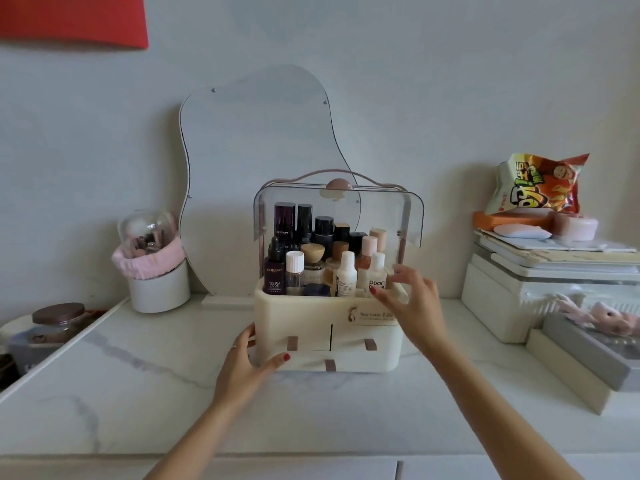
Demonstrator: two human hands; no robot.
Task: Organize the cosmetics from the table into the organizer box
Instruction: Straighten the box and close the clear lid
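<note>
The cream organizer box (277, 306) stands mid-table with its clear lid (412, 216) raised. Its top tray is packed with several upright bottles, among them a dark serum bottle (274, 271) at the front left and a white bottle (376, 276) at the front right. My left hand (251, 358) grips the box's lower left corner, thumb on the front. My right hand (414, 299) hovers at the tray's right front edge, fingers spread beside the white bottle, holding nothing.
A wavy mirror (256, 140) leans on the wall behind the box. A white cup with a pink band (156, 271) stands to the left, a glass jar (57, 320) farther left. On the right, stacked boxes (540, 292) carry a snack bag (540, 185).
</note>
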